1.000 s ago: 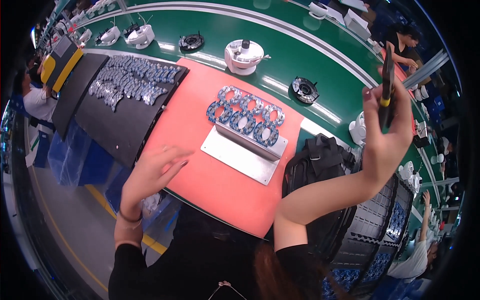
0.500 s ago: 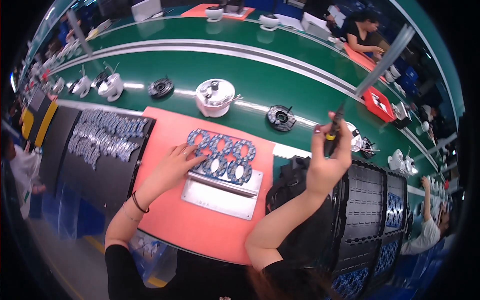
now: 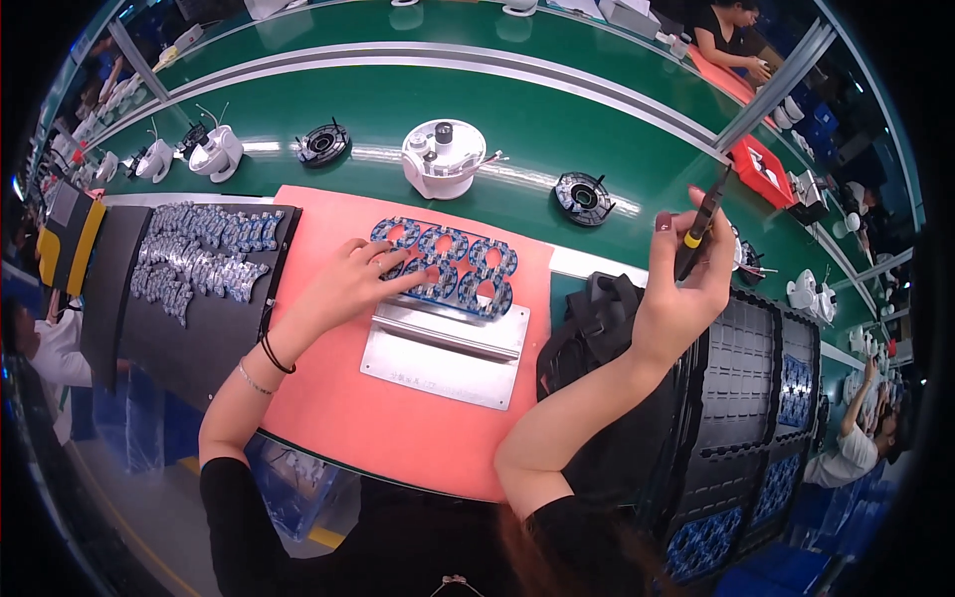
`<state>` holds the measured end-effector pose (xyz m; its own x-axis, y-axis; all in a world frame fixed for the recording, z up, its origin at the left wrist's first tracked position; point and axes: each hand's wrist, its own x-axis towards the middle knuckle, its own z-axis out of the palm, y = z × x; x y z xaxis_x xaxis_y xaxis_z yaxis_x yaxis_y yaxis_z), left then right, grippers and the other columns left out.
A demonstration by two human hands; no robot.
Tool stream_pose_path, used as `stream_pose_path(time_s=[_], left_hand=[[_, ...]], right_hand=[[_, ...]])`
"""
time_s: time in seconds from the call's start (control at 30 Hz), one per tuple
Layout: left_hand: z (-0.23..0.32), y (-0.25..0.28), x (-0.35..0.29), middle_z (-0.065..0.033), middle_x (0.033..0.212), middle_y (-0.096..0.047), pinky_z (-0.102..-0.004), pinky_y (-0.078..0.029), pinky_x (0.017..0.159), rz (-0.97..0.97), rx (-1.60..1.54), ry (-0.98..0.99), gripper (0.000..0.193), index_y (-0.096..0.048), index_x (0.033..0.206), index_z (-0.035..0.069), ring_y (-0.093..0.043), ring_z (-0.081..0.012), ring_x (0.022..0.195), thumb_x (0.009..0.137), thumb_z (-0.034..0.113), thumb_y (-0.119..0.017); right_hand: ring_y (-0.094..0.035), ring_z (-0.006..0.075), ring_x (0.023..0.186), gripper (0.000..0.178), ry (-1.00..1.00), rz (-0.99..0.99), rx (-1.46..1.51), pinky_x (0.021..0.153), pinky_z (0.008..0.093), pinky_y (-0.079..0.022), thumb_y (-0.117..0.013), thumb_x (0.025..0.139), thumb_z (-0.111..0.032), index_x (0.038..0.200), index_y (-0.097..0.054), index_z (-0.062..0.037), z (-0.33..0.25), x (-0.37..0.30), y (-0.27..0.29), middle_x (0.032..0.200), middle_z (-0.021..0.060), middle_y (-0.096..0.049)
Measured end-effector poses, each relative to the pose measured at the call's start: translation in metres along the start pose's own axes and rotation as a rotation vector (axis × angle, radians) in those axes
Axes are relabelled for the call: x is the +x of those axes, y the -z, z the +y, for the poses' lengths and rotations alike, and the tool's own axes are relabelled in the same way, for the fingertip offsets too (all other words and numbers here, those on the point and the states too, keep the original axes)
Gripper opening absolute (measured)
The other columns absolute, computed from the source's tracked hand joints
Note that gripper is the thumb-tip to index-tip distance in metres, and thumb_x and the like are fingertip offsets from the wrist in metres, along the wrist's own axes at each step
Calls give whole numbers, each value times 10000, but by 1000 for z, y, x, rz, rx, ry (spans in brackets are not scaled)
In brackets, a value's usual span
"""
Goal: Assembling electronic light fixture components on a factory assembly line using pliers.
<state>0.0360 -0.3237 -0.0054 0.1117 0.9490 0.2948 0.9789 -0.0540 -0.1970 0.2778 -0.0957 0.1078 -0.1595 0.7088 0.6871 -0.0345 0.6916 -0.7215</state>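
Note:
A panel of blue ring-shaped circuit boards (image 3: 468, 236) lies at the far edge of a silver metal fixture (image 3: 438, 373) on a pink mat (image 3: 328, 388). My left hand (image 3: 353, 284) grips the panel's left end, its fingers lying over the boards; the thumb's grip is partly hidden. Raised to the right of the mat, my right hand (image 3: 686, 259) is closed around a slim, dark, pointed hand tool (image 3: 703, 224) with a yellow band. Its tip points up, well away from the panel, and its exact kind cannot be made out.
Separated circuit boards (image 3: 209, 244) cover a black board at left. Beyond the mat, a white round housing (image 3: 444, 159) and black ring parts (image 3: 584, 199) stand on the green bench. Black trays (image 3: 731, 398) sit at right, beside a black bag (image 3: 597, 328). A co-worker (image 3: 726, 45) sits across the bench.
The whole view has shifted, so the bench sits higher in it. My left hand stays on the panel, its fingers reaching slightly further over it. My right hand still holds the tool up.

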Motion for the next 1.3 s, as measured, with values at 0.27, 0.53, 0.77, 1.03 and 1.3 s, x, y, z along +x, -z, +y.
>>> stream_pose_path(time_s=[0.27, 0.53, 0.77, 1.03, 1.3], left_hand=[[-4, 69, 32, -68, 992, -716, -344, -526, 793, 43, -355, 128, 455, -684, 1163, 153, -663, -222, 893, 755, -39, -627], [12, 154, 23, -113, 899, -718, -321, -552, 703, -25, -793, 234, 337, -696, 1083, 31, -682, -239, 790, 778, -91, -622], [10, 150, 13, -111, 856, -705, -327, -555, 683, -97, -840, 170, 316, -702, 1056, 19, -682, -242, 772, 773, -98, -622], [4, 134, 21, -109, 835, -691, -370, -504, 704, -163, -882, 218, 273, -675, 1089, 42, -640, -276, 785, 830, -29, -624], [-1, 133, 20, -116, 844, -697, -368, -508, 708, -177, -907, 190, 285, -674, 1101, 41, -653, -280, 799, 832, -36, -619]], right_hand=[[-551, 113, 905, 339, -51, 25, 45, 905, 276, -474, -604, 906, 57, 1243, -580, 31, -3, -4, 8, 940, 27, -557], [-532, 104, 907, 315, -25, 95, 64, 907, 267, -479, -608, 922, 37, 1235, -592, 5, -1, -5, 20, 953, 35, -558], [-524, 105, 881, 322, -31, 118, 79, 786, 233, -440, -673, 888, 7, 1204, -617, -15, -3, -4, 17, 907, 24, -560], [-518, 99, 855, 312, -21, 118, 71, 746, 222, -427, -683, 883, 8, 1188, -622, -14, -2, -6, 16, 888, 20, -559], [-524, 92, 898, 312, -64, 73, 60, 843, 230, -453, -631, 917, 24, 1224, -615, -28, -2, -6, 14, 940, 20, -550]])
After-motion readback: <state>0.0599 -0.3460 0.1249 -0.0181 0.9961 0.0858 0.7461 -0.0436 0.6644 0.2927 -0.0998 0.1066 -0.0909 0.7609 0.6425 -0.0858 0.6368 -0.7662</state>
